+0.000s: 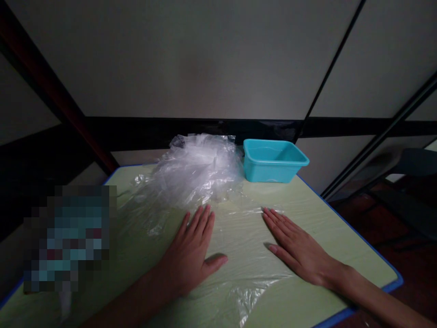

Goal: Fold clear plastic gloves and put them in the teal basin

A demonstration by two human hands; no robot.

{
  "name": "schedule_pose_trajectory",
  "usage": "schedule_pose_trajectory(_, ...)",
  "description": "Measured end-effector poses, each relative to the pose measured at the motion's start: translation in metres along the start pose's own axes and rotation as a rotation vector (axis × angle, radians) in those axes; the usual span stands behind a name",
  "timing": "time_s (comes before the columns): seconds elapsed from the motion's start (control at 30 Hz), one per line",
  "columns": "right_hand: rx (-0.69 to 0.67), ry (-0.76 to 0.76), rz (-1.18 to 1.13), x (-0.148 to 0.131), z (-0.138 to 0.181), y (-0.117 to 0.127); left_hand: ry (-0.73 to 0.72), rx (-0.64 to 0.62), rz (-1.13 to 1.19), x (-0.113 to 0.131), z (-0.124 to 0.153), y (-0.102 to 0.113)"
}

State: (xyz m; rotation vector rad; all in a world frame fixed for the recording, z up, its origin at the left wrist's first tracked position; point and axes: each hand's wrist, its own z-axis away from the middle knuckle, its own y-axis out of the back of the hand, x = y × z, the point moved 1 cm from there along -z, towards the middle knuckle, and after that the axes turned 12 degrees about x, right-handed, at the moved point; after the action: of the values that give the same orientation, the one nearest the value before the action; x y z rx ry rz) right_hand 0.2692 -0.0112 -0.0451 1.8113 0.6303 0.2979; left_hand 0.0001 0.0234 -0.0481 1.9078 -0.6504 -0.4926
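Pressing flat, fingers spread: left hand (191, 255), right hand (295, 246) on clear crinkled sheet (239, 255); heap (196, 171) at 12, tub (273, 159) at 1; pixelated patch hides 9.

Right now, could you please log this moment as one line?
left hand: flat on plastic sheet | right hand: flat on sheet | bag pile, teal tub behind

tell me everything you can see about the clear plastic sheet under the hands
The clear plastic sheet is thin, see-through and wrinkled, spread flat on the pale green table. The left hand and right hand press on it palm down, fingers spread. Its near edge is crumpled by the table's front; its far end meets a heap of crumpled clear plastic.
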Motion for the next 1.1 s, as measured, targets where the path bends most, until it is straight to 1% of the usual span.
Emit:
schedule_pose_trajectory(0.13,0.036,0.005,-0.033,0.0,0.001,-0.002,-0.013,-0.051,0.0,-0.005,0.0,0.002)
schedule_pose_trajectory(0.2,0.043,-0.003,-0.065,0.0,0.002,-0.001,-0.013,-0.066,-0.005,-0.005,-0.001,0.006)
schedule_pose_trajectory(0.3,0.016,-0.055,-0.148,0.004,0.003,0.004,-0.047,-0.037,0.005,0.002,-0.007,0.019)
schedule_pose_trajectory(0.4,-0.001,-0.149,-0.246,0.008,-0.008,0.012,-0.099,-0.003,0.07,0.013,-0.02,0.027)
schedule_pose_trajectory(0.47,0.033,-0.172,-0.277,0.007,-0.023,0.015,-0.083,0.001,0.108,0.017,-0.033,0.022)
schedule_pose_trajectory(0.53,0.078,-0.145,-0.281,0.002,-0.042,0.013,-0.059,0.009,0.135,0.019,-0.048,0.009)
schedule_pose_trajectory(0.63,0.082,-0.107,-0.273,-0.01,-0.068,-0.001,-0.059,0.023,0.123,0.017,-0.066,-0.014)
schedule_pose_trajectory(0.73,0.085,-0.074,-0.249,-0.019,-0.08,-0.019,-0.065,0.017,0.097,0.015,-0.073,-0.029)
schedule_pose_trajectory(0.8,0.074,-0.042,-0.21,-0.021,-0.081,-0.027,-0.064,0.007,0.082,0.015,-0.073,-0.033)
schedule_pose_trajectory(0.87,0.057,-0.017,-0.173,-0.02,-0.079,-0.03,-0.053,-0.003,0.071,0.016,-0.072,-0.034)
schedule_pose_trajectory(1.1,-0.038,0.02,-0.086,-0.006,-0.058,-0.015,-0.009,-0.046,0.057,0.019,-0.072,-0.034)
